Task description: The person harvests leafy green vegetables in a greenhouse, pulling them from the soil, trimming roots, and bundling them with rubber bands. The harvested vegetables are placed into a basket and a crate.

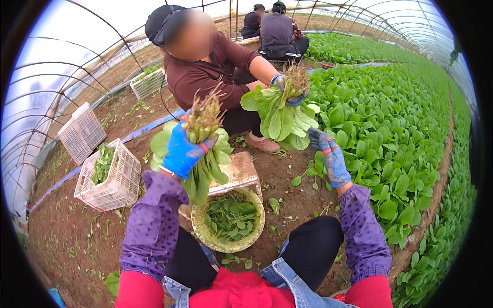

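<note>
In my blue-gloved left hand is a bunch of leafy greens, roots upward and leaves hanging down. My right hand, in a muddy blue glove, holds nothing visible; its fingers are slightly bent, close to the edge of the planted bed. Between my knees stands a yellowish round basin with loose green leaves inside. Just beyond the basin is a worn, pale box-like block. Facing me, a co-worker grips another bunch of greens, also roots up, in gloved hands.
A white plastic crate holding greens stands on the soil at left. Behind it are a tilted crate and another crate with greens. Two more people sit farther back. Hoops of a plastic tunnel arch overhead.
</note>
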Motion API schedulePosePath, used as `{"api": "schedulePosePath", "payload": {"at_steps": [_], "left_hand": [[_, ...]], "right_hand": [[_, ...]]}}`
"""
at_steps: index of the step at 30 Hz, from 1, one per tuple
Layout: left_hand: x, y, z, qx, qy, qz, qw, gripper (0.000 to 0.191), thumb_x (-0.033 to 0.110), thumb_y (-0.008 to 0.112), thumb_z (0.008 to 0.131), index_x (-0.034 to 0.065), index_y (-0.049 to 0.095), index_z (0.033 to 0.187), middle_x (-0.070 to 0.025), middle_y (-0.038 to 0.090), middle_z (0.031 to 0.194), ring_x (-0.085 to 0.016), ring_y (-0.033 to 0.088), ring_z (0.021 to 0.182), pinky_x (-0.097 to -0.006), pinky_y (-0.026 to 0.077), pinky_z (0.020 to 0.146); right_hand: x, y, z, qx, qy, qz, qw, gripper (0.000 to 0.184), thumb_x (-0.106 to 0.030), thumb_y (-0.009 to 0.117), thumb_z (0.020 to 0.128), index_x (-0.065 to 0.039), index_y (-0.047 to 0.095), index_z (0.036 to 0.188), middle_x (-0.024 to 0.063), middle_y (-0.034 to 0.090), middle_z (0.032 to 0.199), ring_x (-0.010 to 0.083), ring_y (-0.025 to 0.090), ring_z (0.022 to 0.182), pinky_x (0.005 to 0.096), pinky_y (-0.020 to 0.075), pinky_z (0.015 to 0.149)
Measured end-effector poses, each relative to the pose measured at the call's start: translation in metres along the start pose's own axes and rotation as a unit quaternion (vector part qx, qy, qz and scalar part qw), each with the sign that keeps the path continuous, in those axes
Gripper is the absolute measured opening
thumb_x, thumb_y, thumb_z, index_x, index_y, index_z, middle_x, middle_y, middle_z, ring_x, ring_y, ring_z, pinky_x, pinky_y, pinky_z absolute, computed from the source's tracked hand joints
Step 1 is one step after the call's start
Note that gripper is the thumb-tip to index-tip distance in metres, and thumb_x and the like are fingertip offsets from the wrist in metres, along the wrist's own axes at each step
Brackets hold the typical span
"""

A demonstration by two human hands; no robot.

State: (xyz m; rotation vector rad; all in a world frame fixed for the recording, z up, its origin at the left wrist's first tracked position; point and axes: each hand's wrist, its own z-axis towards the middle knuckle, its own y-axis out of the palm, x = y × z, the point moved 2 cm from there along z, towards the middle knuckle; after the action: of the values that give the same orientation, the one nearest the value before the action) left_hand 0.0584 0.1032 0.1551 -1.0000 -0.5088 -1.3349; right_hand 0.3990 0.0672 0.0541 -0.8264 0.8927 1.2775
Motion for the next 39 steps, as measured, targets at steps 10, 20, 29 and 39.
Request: {"api": "schedulePosePath", "payload": {"at_steps": [10,20,29,39], "left_hand": [[-0.042,0.088,0.114,-0.068,0.099,0.045,0.992,0.063,0.021,0.078,0.068,0.0004,0.046,0.118,-0.0138,0.061,0.105,-0.021,0.060,0.096,-0.0307,0.047,0.083],[-0.069,0.163,0.095,-0.161,0.032,-0.353,0.921,0.076,0.003,0.078,0.065,0.0063,0.034,0.127,-0.0071,0.047,0.125,-0.017,0.048,0.112,-0.0348,0.044,0.092],[-0.091,0.180,0.069,-0.184,-0.048,-0.481,0.856,0.084,-0.005,0.072,0.068,0.0111,0.025,0.136,-0.0069,0.038,0.134,-0.024,0.044,0.119,-0.0398,0.043,0.097],[-0.060,0.153,0.020,-0.126,-0.073,-0.379,0.914,0.081,0.002,0.074,0.069,0.0102,0.029,0.136,-0.0091,0.044,0.130,-0.021,0.047,0.116,-0.0369,0.043,0.095]], "right_hand": [[0.021,-0.001,0.099,0.089,-0.045,0.160,0.982,0.048,-0.038,0.039,0.095,-0.001,0.046,0.126,0.0113,0.052,0.124,0.0220,0.050,0.113,0.0350,0.0385,0.097],[0.055,0.051,0.141,0.144,0.080,0.480,0.862,0.065,-0.057,0.034,0.090,-0.005,0.046,0.126,0.0099,0.053,0.124,0.0248,0.053,0.109,0.0380,0.0415,0.095],[0.069,0.071,0.101,0.191,0.117,0.529,0.819,0.066,-0.059,0.039,0.088,-0.007,0.043,0.129,0.0105,0.050,0.127,0.0280,0.050,0.112,0.0426,0.0395,0.097],[0.044,0.101,0.064,0.130,0.162,0.549,0.809,0.063,-0.058,0.036,0.089,-0.009,0.044,0.128,0.0117,0.049,0.126,0.0279,0.049,0.113,0.0409,0.0384,0.098]]}}
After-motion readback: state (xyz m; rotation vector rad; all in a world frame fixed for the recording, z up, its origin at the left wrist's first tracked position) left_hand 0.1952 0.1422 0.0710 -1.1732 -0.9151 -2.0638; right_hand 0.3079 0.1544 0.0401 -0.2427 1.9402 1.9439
